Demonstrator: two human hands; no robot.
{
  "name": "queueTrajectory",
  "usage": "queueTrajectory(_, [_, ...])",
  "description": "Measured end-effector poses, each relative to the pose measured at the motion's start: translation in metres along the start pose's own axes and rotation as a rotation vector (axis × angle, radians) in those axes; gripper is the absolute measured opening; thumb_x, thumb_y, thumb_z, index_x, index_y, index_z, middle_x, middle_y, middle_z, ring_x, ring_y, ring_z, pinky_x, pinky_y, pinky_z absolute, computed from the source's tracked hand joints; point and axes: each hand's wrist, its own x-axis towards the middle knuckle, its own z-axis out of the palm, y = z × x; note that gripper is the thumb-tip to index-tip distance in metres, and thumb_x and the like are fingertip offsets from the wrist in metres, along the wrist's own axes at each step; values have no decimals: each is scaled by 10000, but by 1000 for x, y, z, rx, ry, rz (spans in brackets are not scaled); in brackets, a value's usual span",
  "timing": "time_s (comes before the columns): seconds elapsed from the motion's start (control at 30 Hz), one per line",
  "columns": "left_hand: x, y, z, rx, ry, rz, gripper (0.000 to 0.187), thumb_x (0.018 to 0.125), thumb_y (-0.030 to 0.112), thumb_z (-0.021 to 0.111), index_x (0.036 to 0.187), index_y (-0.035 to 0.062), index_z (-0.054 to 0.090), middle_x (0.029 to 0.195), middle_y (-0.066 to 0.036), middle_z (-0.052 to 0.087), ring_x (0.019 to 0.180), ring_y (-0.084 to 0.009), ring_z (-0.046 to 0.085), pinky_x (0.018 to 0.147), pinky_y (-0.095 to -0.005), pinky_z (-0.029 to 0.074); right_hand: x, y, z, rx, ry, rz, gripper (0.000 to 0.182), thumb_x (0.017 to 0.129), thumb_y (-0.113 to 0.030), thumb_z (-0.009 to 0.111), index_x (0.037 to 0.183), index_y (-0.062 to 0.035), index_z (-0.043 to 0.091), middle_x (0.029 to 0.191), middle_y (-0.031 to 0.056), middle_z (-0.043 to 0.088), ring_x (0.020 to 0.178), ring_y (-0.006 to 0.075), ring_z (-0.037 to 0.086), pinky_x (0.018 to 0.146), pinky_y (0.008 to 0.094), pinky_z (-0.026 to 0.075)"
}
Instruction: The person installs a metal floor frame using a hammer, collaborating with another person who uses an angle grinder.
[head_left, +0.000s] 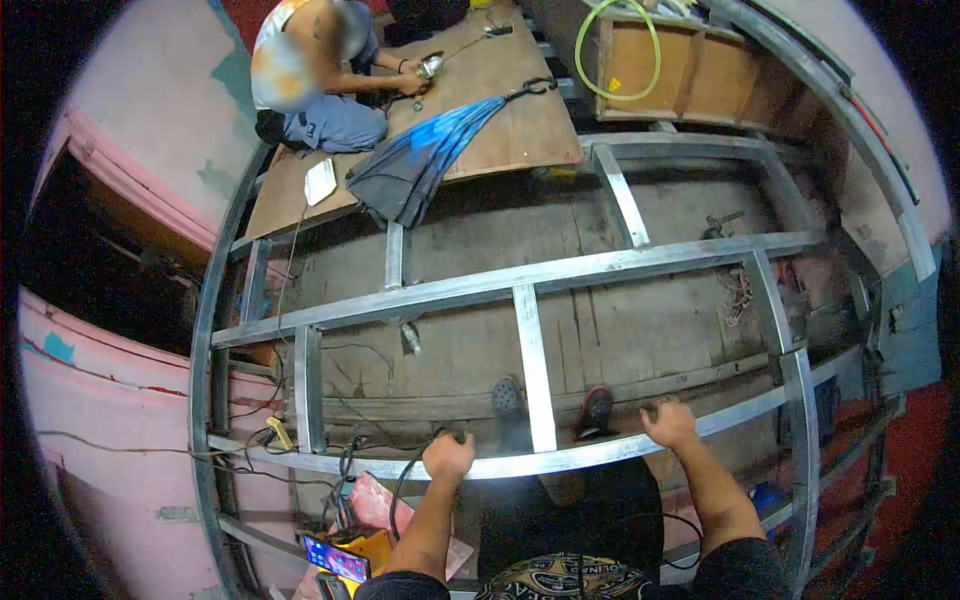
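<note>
A light metal bar (560,460) of a welded frame runs across in front of my body. My left hand (450,455) is closed over this bar, and a black cable (398,490) loops up right beside its fingers. Farther along the same bar, my right hand (670,423) curls its fingers over the far edge. Between the two hands, a short crosspiece (534,370) joins the bar to the long middle beam (450,292). Below the frame, the tips of my dark shoes (595,408) show on the floor.
Beyond the beam, a person (320,85) crouches on a plywood sheet (530,135), holding a power tool (428,70). A folded blue-black umbrella (430,155) and a white box (320,182) lie there. A lit phone (337,558) is at lower left. A wooden cabinet (665,65) stands behind.
</note>
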Motion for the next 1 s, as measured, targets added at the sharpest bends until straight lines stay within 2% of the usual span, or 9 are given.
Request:
queueTrajectory(0.1, [2,4,-1,10,14,-29,572,968,588,622,1156,91,833,1167,-233,798,1133,-412,761,1012,-496,575,3,-8,-14,-53,-140,84,545,998,-550,615,1115,-58,820,1133,228,796,1091,426,758,982,535,593])
queueTrajectory(0.23, [2,3,2,-14,31,-16,569,968,589,618,1156,96,831,1174,-235,796,1129,-416,761,1008,-497,575,3,-3,-15,-17,-153,68,544,992,-570,612,1198,-112,821,1057,221,806,1022,434,772,956,546,602])
queueTrajectory(0.3, [2,2,3,-19,31,9,570,967,593,616,1156,102,835,1169,-234,797,1126,-420,761,1004,-501,576,1,-2,-11,-28,-69,37,552,987,-584,605,1243,-144,817,1019,210,811,986,433,780,929,549,609])
queueTrajectory(0.5, [0,3,6,-23,97,5,583,966,590,553,1069,108,864,1109,-225,809,1100,-424,770,993,-505,583,3,-7,-21,-38,-150,59,579,982,-600,601,1142,-92,829,1032,243,803,1006,441,778,929,551,605])
queueTrajectory(0.63, [-1,5,3,24,65,-13,639,962,613,555,1100,65,854,1137,-246,802,1114,-430,769,1006,-506,579,3,1,-9,-34,-103,33,622,986,-614,593,1037,-38,822,1024,252,799,989,440,778,917,551,605])
queueTrajectory(0.67, [8,-5,15,43,70,2,683,965,626,555,1104,23,844,1145,-263,797,1124,-440,765,1016,-508,576,4,1,-9,-29,-95,34,622,986,-614,593,1037,-38,822,1024,252,799,989,440,778,917,551,605])
queueTrajectory(0.77, [5,-3,10,-2,48,-6,703,965,636,560,1097,5,839,1144,-268,795,1131,-447,762,1023,-506,575,3,-3,-16,-5,-137,49,639,988,-619,588,1036,-27,821,1029,254,799,1003,440,776,922,551,604])
queueTrajectory(0.87, [1,0,4,-5,47,18,706,962,645,569,1098,7,837,1146,-267,794,1134,-449,760,1015,-503,577,2,0,-12,-32,-179,64,533,982,-544,613,1089,-65,820,1026,240,797,1019,448,761,940,564,581])
queueTrajectory(1.0, [-9,5,-9,-17,6,40,647,979,612,578,1151,32,807,1149,-266,792,1117,-454,756,1013,-533,576,0,-5,-18,-11,-157,63,617,998,-617,566,1096,-65,826,1066,246,803,1048,425,773,985,544,585])
